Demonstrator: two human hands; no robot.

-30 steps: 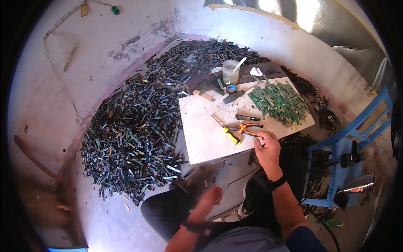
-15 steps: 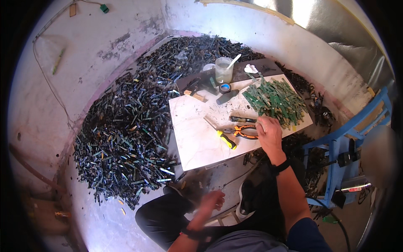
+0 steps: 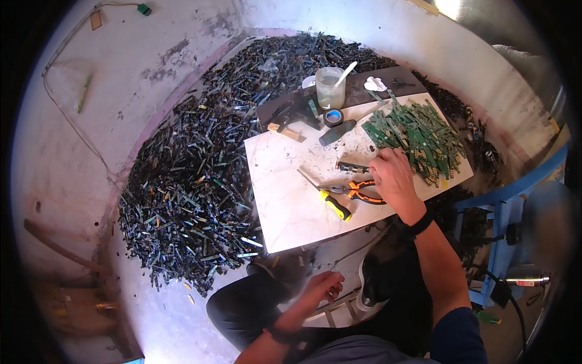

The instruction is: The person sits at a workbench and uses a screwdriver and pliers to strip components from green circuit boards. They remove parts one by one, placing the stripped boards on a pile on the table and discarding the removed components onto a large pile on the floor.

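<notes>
The heap (image 3: 188, 182) on the floor to your left is a jumble of thin, dark, glossy strips; anything dropped off that side could get lost in it. Your desk (image 3: 285, 206) has a smooth, pale, hard-looking top, so a bump from your forearm might set light things sliding. At its right end, the pile (image 3: 418, 136) of flat green strips lies loosely crossed, and a sideways sweep of your right hand (image 3: 397, 179) could push some over the edge. Your left hand (image 3: 321, 288) hangs over your lap, loosely curled, its inside hidden. The pliers (image 3: 350, 190), with bowed orange-and-black handles, lie close beside your right hand; pulling back low could snag them. Beside them, the screwdriver (image 3: 333, 204) has a slim shaft and a rounded yellow-and-black handle that could roll if nudged. The dark strip (image 3: 353, 167), narrow and stiff-looking, lies above the pliers. Your right fingers are drawn narrow at its right end; whether they grip it, I cannot tell. A weak pinch there could let it swivel.
</notes>
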